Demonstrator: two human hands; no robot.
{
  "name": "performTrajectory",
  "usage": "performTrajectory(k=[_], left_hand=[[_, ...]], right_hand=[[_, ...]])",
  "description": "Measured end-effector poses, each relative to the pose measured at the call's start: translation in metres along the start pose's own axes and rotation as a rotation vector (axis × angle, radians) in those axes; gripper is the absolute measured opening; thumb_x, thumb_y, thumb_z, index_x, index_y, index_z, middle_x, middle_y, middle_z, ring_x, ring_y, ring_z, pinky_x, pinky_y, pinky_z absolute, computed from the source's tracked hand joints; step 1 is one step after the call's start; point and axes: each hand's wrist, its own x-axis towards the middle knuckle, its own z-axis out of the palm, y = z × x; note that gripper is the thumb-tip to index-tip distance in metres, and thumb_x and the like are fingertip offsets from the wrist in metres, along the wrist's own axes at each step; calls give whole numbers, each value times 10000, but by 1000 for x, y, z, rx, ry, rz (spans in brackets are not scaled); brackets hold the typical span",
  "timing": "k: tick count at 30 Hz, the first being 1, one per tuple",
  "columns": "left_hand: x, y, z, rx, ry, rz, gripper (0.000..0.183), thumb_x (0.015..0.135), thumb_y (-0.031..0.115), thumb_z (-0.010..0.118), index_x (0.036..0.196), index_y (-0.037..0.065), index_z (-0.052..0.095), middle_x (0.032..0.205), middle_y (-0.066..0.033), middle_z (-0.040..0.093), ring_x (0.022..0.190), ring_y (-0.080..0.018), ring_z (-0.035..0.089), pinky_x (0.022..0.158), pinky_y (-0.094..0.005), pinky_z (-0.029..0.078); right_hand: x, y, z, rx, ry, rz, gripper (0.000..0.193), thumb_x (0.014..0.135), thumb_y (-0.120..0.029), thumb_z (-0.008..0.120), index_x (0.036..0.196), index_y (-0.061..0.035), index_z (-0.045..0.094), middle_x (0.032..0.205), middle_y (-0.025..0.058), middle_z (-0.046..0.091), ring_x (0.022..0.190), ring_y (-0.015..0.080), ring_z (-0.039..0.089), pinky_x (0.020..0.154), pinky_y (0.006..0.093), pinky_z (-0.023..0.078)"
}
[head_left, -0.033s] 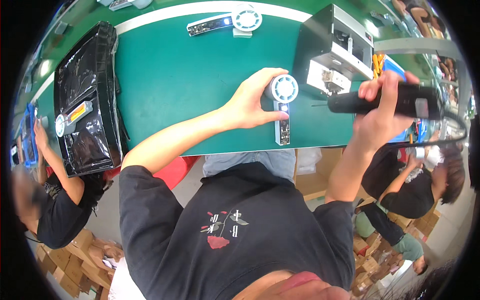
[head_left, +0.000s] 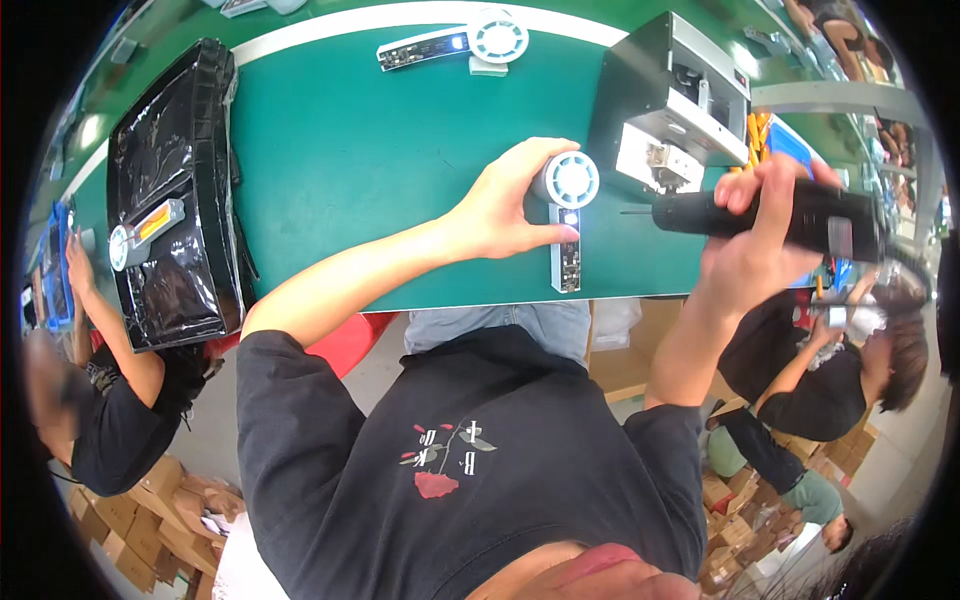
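My left hand (head_left: 510,205) is wrapped round a small handheld fan (head_left: 572,180). Its round grilled head lies between my fingers and thumb. The fan's handle is uncovered and points toward the table's near edge, showing a circuit board (head_left: 567,265) and a bright white light by my thumb. In my right hand (head_left: 765,225) is a black electric screwdriver (head_left: 690,211), raised at the right of the fan. Its thin bit (head_left: 637,212) points left toward the fan's handle, apart from it. A cord curves from the screwdriver's rear end.
Behind the screwdriver stands a black-and-silver screw feeder (head_left: 690,115). Another fan with a lit board (head_left: 430,48) lies at the table's far side. At left, a third fan (head_left: 147,235) rests on a black plastic-wrapped bin (head_left: 170,130). Co-workers sit on both sides.
My right hand and the screwdriver have dropped slightly, the bit shifting a little left. My left hand keeps its hold on the fan.
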Motion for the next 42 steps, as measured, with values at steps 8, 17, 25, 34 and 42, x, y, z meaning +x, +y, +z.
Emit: performTrajectory(k=[8, 17, 25, 34, 42], left_hand=[[2, 2, 0, 1, -6, 95, 891, 728, 143, 955, 1489, 14, 510, 1398, -176, 589, 1290, -333, 598, 1121, -425, 472], [2, 1, 1, 13, 5, 95, 878, 742, 171, 953, 1488, 23, 515, 1378, -179, 601, 1262, -352, 600, 1102, -437, 483], [3, 1, 1, 18, -5, 86, 890, 731, 192, 961, 1488, 36, 519, 1387, -179, 607, 1281, -360, 594, 1102, -449, 484], [3, 1, 1, 9, 5, 90, 887, 725, 173, 962, 1483, 33, 523, 1374, -177, 620, 1268, -359, 605, 1094, -448, 492], [2, 0, -1, 21, 11, 78, 874, 723, 162, 957, 1473, 35, 528, 1369, -171, 620, 1261, -359, 606, 1092, -448, 495]], right_hand=[[-25, -10, 23, 69, -60, 9, 484, 985, -22, 674, 1387, -41, 406, 932, 169, 628, 583, 179, 575, 550, 380, 554], [-26, -3, 23, 39, -34, 31, 506, 981, -29, 678, 1397, -45, 389, 896, 172, 621, 564, 181, 581, 549, 366, 550], [-30, 2, 21, 51, -89, -17, 543, 977, -36, 706, 1409, -61, 377, 846, 146, 601, 556, 173, 572, 536, 356, 547], [-34, 4, 12, 104, -136, -41, 635, 978, -100, 755, 1454, -90, 336, 877, 116, 586, 552, 165, 561, 506, 345, 527], [-38, 4, 14, 119, -231, -24, 759, 984, -241, 797, 1538, -127, 290, 912, 76, 560, 546, 153, 530, 474, 333, 495]])
